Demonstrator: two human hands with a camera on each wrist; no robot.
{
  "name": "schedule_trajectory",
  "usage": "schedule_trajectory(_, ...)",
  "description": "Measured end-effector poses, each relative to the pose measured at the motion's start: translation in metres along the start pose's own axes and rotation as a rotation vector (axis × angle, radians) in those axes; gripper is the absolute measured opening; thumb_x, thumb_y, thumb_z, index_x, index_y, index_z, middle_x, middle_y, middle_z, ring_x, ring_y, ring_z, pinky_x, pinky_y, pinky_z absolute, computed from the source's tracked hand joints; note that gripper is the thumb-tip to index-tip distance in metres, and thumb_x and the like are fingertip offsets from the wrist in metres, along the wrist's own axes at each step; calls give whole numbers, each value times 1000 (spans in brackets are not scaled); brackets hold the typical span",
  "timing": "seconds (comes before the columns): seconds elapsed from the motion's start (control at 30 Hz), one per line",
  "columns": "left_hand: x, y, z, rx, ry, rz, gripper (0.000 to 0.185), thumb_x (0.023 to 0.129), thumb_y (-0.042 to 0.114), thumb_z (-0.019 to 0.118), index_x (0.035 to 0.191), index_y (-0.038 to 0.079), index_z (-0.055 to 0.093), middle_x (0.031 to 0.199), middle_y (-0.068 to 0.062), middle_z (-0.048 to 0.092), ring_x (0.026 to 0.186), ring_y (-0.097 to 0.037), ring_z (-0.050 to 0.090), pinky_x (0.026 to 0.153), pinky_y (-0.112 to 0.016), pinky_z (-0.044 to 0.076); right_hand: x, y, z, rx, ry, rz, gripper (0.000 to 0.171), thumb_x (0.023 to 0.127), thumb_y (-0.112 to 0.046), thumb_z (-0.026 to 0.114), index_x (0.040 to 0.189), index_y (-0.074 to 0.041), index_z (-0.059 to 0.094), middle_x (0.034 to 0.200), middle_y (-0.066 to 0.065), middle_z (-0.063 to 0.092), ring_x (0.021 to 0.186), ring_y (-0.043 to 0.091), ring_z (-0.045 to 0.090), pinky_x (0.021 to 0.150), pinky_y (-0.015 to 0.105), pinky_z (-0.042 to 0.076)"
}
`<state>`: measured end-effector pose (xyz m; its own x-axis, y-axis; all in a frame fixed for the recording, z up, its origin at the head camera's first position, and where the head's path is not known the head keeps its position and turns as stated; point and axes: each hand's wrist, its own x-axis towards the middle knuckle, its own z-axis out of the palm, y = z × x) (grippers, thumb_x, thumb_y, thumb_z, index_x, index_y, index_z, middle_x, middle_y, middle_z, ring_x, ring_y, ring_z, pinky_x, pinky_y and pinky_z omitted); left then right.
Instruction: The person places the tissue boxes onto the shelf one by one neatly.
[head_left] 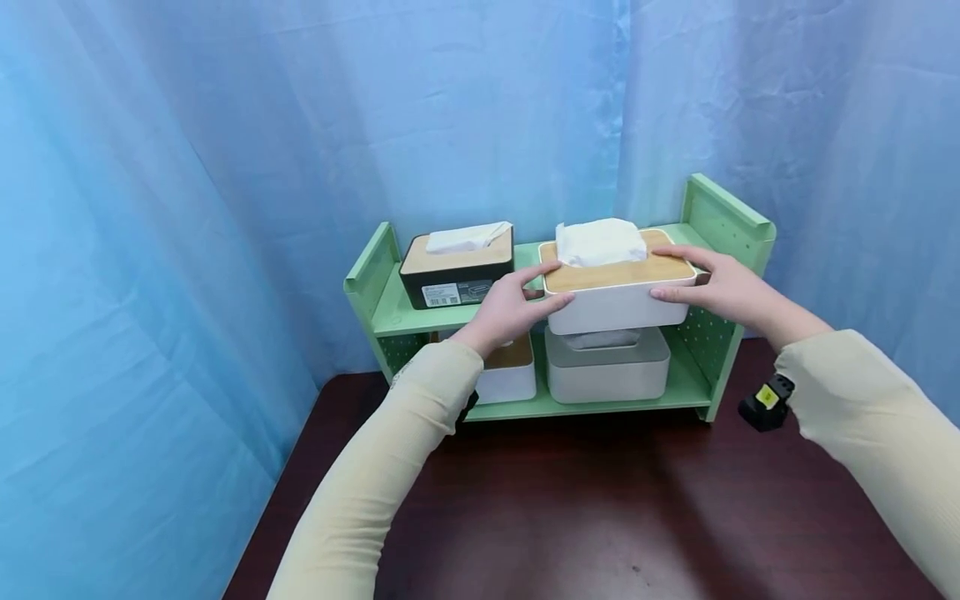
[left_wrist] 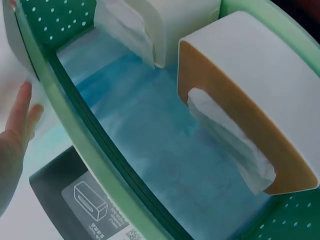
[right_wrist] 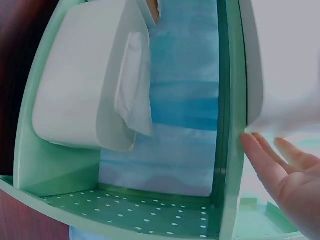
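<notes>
On the right of the upper shelf level is a white tissue box (head_left: 615, 310) with a wooden lid and a tissue standing out of its slot. My left hand (head_left: 517, 304) holds its left end, thumb on the front face and fingers at the lid's edge. At the opposite end my right hand (head_left: 723, 287) grips it with the thumb in front and fingers over the lid. The box's front overhangs the shelf edge in the head view. In the right wrist view it appears as a bright white shape (right_wrist: 290, 60) beside the right hand.
A green two-level shelf (head_left: 731, 221) stands on a dark table (head_left: 570, 500) before blue curtains. A black tissue box (head_left: 459, 279) sits at upper left. Below are a white wood-lidded tissue box (left_wrist: 260, 65) and an all-pale tissue box (right_wrist: 75, 80).
</notes>
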<state>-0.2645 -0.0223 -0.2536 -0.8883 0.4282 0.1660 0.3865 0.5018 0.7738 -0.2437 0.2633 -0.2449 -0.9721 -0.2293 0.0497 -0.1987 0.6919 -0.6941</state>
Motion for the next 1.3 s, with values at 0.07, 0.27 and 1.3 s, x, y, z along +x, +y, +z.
schedule_trajectory(0.07,3,0,-2,-1,-9,-11,56,90,36,64,141,26,46,151,-1,36,124,-25,54,91,-32,51,5,-2,-3,6,-22,1,77,90,-42,62,152,-18,22,155,25,12,128,50,37,95,57,39)
schedule_trajectory(0.27,12,-2,-6,18,-34,-30,60,89,34,65,143,25,43,151,-2,35,124,-26,53,91,-31,51,16,-7,-11,-9,-83,8,82,87,-38,67,152,-15,23,154,29,8,137,50,19,98,58,38)
schedule_trajectory(1.3,38,-4,4,150,161,-67,58,91,12,63,144,15,41,145,-5,45,118,-23,57,95,-29,48,48,-11,2,-33,56,67,78,86,-10,66,151,-7,22,141,39,27,109,46,49,67,30,54)
